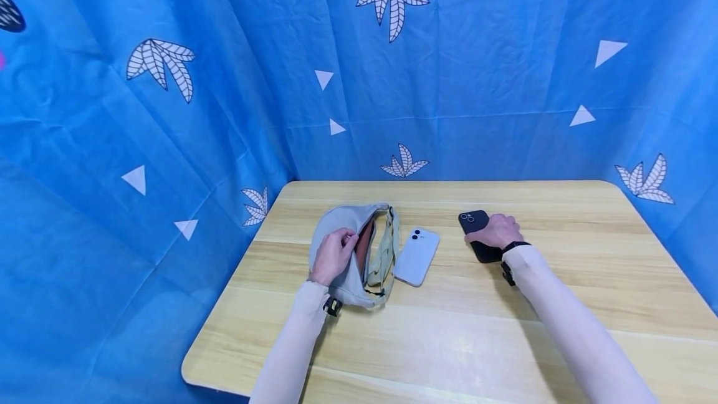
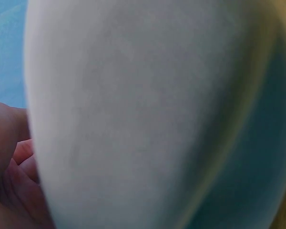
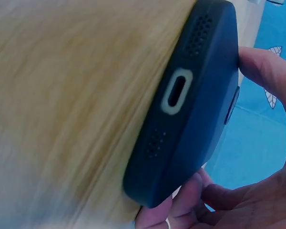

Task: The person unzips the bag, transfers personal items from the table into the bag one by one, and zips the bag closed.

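A light grey sling bag (image 1: 339, 216) lies on the table at left, its mouth open along the right side with a brown lining showing. My left hand (image 1: 332, 257) pinches the edge of that opening. In the left wrist view the bag's pale fabric (image 2: 124, 105) fills most of the picture and hides the fingertips. My right hand (image 1: 498, 231) grips a black phone (image 1: 473, 221), which lies camera side up. Seen from the right wrist, the thumb is on one long side of the black phone (image 3: 200, 105) and the fingers are along the other; its charging port faces the camera.
Between the bag and the black phone lies a white phone (image 1: 417, 257), its back up. The bag's strap (image 1: 386, 251) runs beside it. A wooden table (image 1: 426, 341) carries everything, with a blue patterned curtain (image 1: 471, 80) behind it and on both sides.
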Demonstrator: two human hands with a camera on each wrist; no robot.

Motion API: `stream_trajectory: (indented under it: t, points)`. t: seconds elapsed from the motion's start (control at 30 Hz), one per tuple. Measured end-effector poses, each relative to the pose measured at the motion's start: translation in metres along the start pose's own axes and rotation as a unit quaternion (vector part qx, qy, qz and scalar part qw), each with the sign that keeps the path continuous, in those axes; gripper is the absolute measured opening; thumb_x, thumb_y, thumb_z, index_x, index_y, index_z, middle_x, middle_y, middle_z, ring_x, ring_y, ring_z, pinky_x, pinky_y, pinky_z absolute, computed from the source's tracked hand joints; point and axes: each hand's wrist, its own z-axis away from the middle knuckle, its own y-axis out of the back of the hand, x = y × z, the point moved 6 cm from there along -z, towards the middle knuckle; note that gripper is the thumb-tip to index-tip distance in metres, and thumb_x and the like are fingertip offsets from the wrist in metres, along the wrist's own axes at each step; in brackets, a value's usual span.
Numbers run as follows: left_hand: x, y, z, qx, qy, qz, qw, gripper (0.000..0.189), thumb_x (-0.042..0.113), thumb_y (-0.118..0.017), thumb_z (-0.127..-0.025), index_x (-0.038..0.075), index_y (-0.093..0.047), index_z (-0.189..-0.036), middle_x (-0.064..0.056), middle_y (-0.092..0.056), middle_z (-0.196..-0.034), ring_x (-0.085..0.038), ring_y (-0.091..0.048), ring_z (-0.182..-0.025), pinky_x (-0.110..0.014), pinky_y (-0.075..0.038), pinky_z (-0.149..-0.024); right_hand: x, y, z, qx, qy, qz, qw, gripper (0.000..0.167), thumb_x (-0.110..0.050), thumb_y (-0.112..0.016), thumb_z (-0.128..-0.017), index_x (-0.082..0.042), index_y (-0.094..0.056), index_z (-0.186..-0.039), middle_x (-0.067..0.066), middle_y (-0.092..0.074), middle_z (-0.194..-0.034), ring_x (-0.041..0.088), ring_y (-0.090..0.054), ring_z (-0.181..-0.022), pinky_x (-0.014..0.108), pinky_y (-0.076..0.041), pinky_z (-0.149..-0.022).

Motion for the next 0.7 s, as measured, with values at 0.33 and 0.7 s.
stream_trajectory:
  t: [0.33, 0.7]
  points:
    - [-0.0009, 0.0001, 0.001, 0.007, -0.001, 0.004, 1.0, 0.018, 0.021, -0.063, -0.103, 0.008, -0.076, -0.104, -0.002, -0.071, -0.079, -0.01, -0.058, -0.068, -0.029, -0.049, -0.065, -0.0018, -0.0034, -0.0055, -0.009, 0.011, 0.004, 0.9999, 0.097, -0.049, -0.081, -0.078, 0.02, -0.036, -0.13, 0.035, -0.06, -0.112, 0.04, -0.062, -0.095, 0.046, -0.052, -0.073]
    - [-0.0005, 0.0008, 0.0014, 0.009, -0.004, 0.006, 0.9999, 0.018, 0.02, -0.064, -0.102, 0.008, -0.076, -0.103, -0.002, -0.07, -0.079, -0.01, -0.058, -0.068, -0.028, -0.049, -0.064, 0.0054, 0.0022, -0.0011, -0.051, 0.053, -0.078, 0.9943, 0.048, -0.039, -0.069, -0.095, 0.007, -0.056, -0.1, 0.015, -0.06, -0.086, 0.022, -0.062, -0.072, 0.031, -0.051, -0.063]
